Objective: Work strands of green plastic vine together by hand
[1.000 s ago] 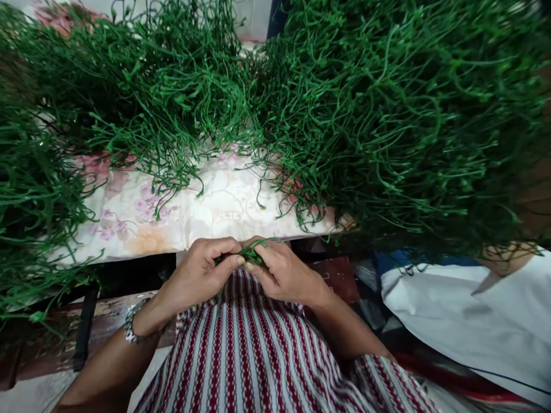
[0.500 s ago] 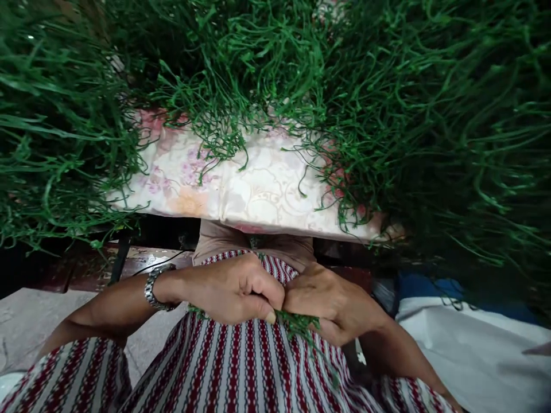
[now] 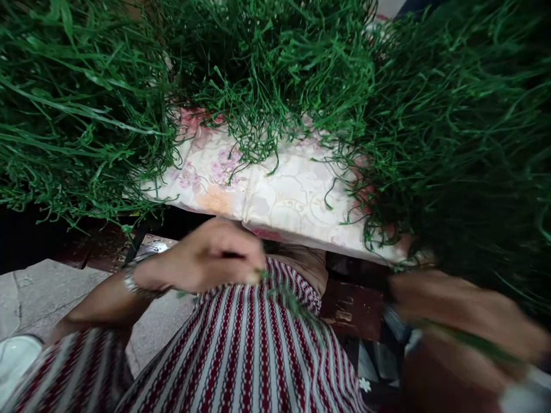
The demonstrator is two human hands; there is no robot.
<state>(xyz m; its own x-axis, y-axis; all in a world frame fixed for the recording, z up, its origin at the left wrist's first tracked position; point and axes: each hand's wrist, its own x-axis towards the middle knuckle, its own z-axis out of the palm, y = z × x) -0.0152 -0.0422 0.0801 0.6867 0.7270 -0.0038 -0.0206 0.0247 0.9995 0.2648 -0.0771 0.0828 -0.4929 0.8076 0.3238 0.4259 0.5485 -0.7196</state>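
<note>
My left hand (image 3: 210,255), wearing a metal watch, is closed in front of my lap. Thin green stems (image 3: 293,301) stick out past its thumb and trail to the right over the striped garment; they are smeared by motion. Off to the lower right is my right hand (image 3: 469,321), strongly blurred, its fingers curled around a streak of green stems (image 3: 482,344). Beyond both hands, large heaps of slender green plant stems with small buds or tips (image 3: 275,74) cover most of a table with a floral cloth (image 3: 284,195).
One heap of stems (image 3: 64,126) overhangs the table's left edge, another (image 3: 451,143) the right. A dark red wooden bench (image 3: 353,310) is beneath me. Pale floor tiles (image 3: 51,292) and a white round container (image 3: 19,361) show at lower left.
My hands, which were together at my lap, have come apart. The right has swung far right with stems; the left has moved slightly left and up. The view has shifted a little.
</note>
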